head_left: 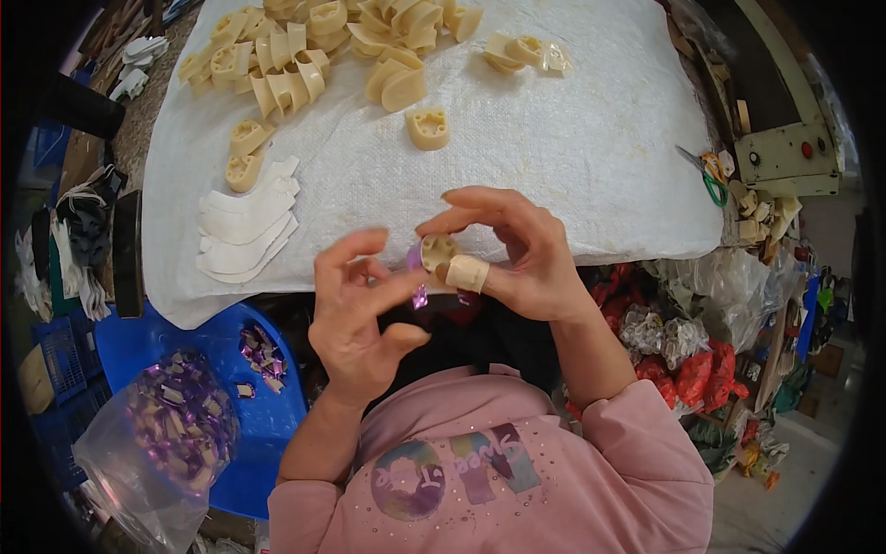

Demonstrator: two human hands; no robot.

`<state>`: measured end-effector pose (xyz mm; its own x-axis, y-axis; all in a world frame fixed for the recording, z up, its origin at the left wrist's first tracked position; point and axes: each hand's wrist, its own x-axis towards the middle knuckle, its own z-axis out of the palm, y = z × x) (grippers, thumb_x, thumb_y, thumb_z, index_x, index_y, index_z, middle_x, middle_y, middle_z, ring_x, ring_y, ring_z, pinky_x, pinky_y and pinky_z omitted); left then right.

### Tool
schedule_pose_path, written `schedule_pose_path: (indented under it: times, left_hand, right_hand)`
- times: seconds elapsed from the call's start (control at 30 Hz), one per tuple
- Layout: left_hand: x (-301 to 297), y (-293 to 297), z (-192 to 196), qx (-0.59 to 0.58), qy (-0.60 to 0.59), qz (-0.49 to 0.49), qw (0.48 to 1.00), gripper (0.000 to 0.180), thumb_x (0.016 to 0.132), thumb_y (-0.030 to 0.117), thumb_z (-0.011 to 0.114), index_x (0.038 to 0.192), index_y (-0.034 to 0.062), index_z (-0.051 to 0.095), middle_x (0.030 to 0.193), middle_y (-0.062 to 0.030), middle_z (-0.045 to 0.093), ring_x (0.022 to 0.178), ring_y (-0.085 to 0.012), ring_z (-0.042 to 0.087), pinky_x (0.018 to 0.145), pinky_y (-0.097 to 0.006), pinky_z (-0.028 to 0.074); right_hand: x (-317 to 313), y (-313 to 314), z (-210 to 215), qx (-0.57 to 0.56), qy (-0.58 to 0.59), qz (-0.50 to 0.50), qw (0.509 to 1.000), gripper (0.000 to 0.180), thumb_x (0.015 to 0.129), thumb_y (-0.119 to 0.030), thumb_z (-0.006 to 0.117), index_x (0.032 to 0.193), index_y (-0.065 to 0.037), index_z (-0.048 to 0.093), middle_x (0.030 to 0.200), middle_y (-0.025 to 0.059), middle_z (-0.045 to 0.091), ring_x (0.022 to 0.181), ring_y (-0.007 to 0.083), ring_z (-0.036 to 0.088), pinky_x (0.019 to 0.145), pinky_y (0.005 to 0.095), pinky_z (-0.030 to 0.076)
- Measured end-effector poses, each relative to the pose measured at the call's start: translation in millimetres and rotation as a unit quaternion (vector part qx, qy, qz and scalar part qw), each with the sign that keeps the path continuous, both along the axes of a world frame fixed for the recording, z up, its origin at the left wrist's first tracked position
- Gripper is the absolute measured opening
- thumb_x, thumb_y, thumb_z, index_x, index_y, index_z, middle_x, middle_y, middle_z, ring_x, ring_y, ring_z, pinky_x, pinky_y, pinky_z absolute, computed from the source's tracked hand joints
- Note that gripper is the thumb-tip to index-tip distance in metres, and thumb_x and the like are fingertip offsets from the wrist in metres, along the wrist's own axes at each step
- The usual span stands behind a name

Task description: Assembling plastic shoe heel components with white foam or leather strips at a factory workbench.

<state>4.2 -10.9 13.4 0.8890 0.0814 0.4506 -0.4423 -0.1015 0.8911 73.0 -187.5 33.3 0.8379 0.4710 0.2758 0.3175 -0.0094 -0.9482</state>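
A small beige shoe heel (440, 249) with a shiny purple covering (415, 260) is held in front of my chest, at the table's near edge. My right hand (526, 254) grips it between the fingers and a thumb wrapped in a beige bandage. My left hand (355, 319) is spread, thumb apart; its index fingertip reaches the purple covering, whose loose end hangs down. Farther up the table lies a single bare heel (427, 128). White curved cut pieces (245, 226) are stacked to the left of my hands, below two more heels (245, 154).
Piled beige heels (305, 51) cover the far side of the white woven table cover (572, 166). Scissors (712, 180) lie at its right edge. On the left, a blue chair (272, 443) holds a clear bag of purple-covered heels (180, 415). Red bags (697, 374) sit at lower right.
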Motion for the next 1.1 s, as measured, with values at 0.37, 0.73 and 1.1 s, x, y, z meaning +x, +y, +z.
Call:
schedule_pose_path:
  times: [0.37, 0.73, 1.1]
  left_hand:
    - [6.2, -10.7, 1.8, -0.206, 0.262, -0.18, 0.926, 0.051, 0.092, 0.023, 0.035, 0.135, -0.0023, 0.027, 0.104, -0.011, 0.049, 0.084, -0.0148, 0.054, 0.071, -0.028, 0.047]
    - [0.5, -20.9, 0.7, -0.2, 0.243, -0.157, 0.936, 0.067, 0.092, 0.05, 0.033, 0.137, 0.0016, 0.022, 0.095, -0.0068, 0.051, 0.068, -0.0097, 0.05, 0.054, -0.023, 0.041]
    - [-0.5, -29.9, 7.5, -0.101, 0.178, -0.129, 0.97, 0.077, 0.094, 0.057, 0.025, 0.138, -0.0064, 0.023, 0.121, -0.016, 0.045, 0.093, -0.0135, 0.052, 0.076, -0.023, 0.044]
  right_hand:
    - [-10.9, 11.0, -17.3, 0.018, -0.037, 0.04, 0.998, 0.048, 0.069, 0.003, 0.07, 0.115, -0.007, 0.058, 0.102, 0.0061, 0.062, 0.087, 0.0205, 0.055, 0.076, 0.0298, 0.047]
    - [-27.7, 25.1, -14.6, 0.239, 0.234, 0.035, 0.942, 0.024, 0.082, -0.002, 0.062, 0.106, -0.001, 0.056, 0.097, 0.0068, 0.052, 0.08, 0.0125, 0.056, 0.057, 0.0204, 0.051]
    - [-13.3, 18.5, 2.4, 0.135, 0.343, 0.126, 0.921, 0.021, 0.089, -0.018, 0.056, 0.076, -0.004, 0.048, 0.1, 0.009, 0.054, 0.073, 0.0117, 0.057, 0.037, 0.0207, 0.049]
